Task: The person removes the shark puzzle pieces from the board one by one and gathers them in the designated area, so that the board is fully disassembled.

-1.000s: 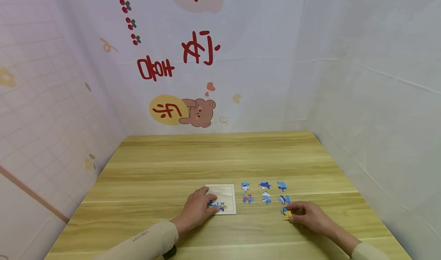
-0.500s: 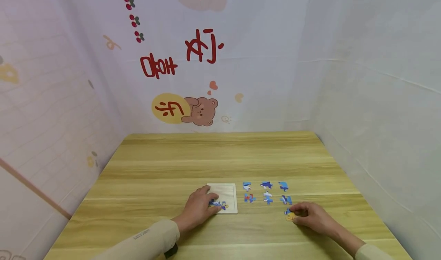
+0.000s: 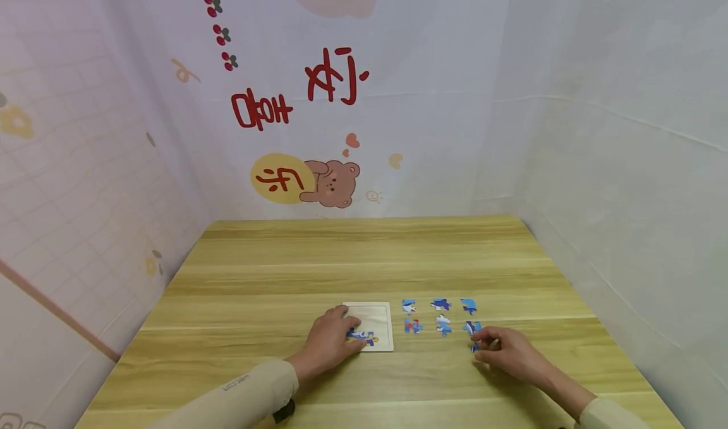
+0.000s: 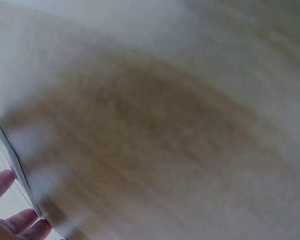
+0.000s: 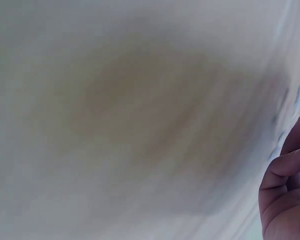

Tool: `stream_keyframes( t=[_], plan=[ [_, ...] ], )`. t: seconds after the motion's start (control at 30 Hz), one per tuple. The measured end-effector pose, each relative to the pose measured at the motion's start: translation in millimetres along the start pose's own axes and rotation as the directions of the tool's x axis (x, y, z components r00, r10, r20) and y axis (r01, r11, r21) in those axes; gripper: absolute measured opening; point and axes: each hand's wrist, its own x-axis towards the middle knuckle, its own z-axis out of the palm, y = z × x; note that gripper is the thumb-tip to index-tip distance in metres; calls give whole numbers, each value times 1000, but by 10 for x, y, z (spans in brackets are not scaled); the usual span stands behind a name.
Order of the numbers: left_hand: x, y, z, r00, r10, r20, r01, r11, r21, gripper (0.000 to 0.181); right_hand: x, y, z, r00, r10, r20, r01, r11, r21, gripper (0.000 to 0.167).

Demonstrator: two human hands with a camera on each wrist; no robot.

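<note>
In the head view my left hand (image 3: 330, 344) holds the white puzzle tray (image 3: 380, 340) at its left side, the fingers at the far edge and the thumb near the front. Joined puzzle pieces (image 3: 362, 335) lie in the tray's front part, partly hidden by that hand. Fingertips reach the tray's edge (image 4: 20, 177) in the left wrist view. Over to the right, my right hand (image 3: 514, 353) pinches a puzzle piece (image 3: 474, 347) between thumb and fingers. Only a blue sliver of it shows. The right wrist view shows curled fingers (image 5: 285, 170), with the held piece hidden.
Two rows of loose puzzle pieces lie between the tray and my right hand, among them a red-and-blue piece (image 3: 412, 326) and a dark blue piece (image 3: 440, 304). One piece (image 3: 471, 327) lies right beside the right fingertips. Fabric walls (image 3: 432, 163) surround the wooden table (image 3: 273, 258).
The yellow-and-blue puzzle piece, flat under my right fingers before, is now tilted up in their pinch. My right hand has shifted slightly left. My left hand keeps its place on the tray.
</note>
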Motion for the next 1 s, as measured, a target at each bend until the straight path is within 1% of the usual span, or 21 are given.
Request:
stream_keyframes(
  t=[0.03,0.2,0.3,0.43,0.53,0.67,0.73,0.83,1.0],
  plan=[
    [-5,2,-13,1000,2,0,-2,1000,0,44,34,-46,28,1000,-14,4,14,1000,7,29],
    [-13,-5,-86,1000,13,-16,-13,1000,-22,41,245,-313,209,997,-70,32,71,997,-19,24],
    [1,-55,-124,1000,14,-22,-15,999,-44,41,388,-475,343,994,-100,47,101,995,-17,24],
    [0,-129,-174,999,34,-5,-35,998,-58,44,569,-671,546,991,-125,55,125,992,2,25],
    [-10,-183,-189,998,62,5,-62,996,-60,48,695,-811,713,990,-131,58,131,991,8,26],
    [-17,-231,-187,997,78,12,-77,994,-73,52,843,-957,946,989,-126,74,125,992,22,27],
    [-19,-240,-183,997,79,13,-78,994,-77,53,896,-1007,1048,990,-117,85,114,993,32,28],
    [-23,-248,-175,997,70,31,-68,996,-61,53,946,-1057,1169,990,-101,96,99,995,28,28],
    [-33,-249,-167,997,52,64,-50,998,-33,54,974,-1097,1274,992,-95,85,97,995,-25,28]
  ],
)
